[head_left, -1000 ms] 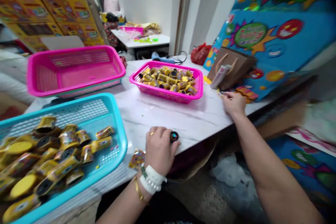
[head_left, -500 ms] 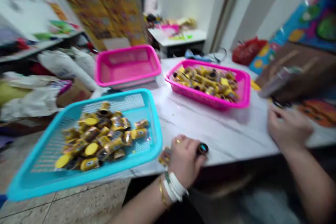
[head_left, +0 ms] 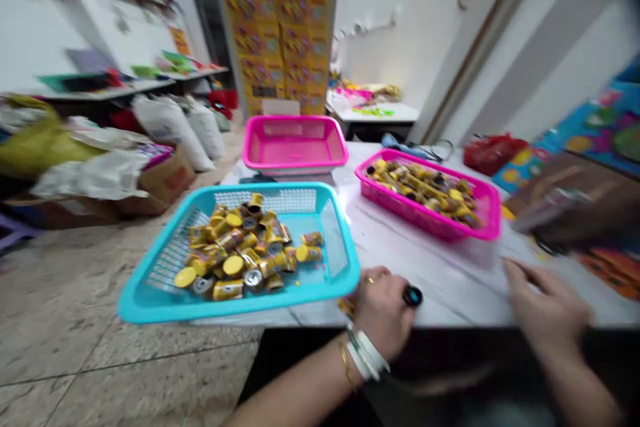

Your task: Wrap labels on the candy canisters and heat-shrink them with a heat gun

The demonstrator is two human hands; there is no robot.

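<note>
Left hand (head_left: 383, 313): gripping black-ended piece (head_left: 413, 296), seemingly steadying it at desk (head_left: 455, 280) front edge.
Right hand (head_left: 553, 303): near front edge; can't tell grip.

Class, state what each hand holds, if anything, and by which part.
The left hand holds a small cylinder around its side, dark end exposed. For the right hand, blur hides it.

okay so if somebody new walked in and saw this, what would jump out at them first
Probably the bright turquoise basket at the table's near left, heaped with small yellow containers. Next, two hot-pink baskets: an empty one behind it and a filled one to the right, near the blue printed box.
</note>
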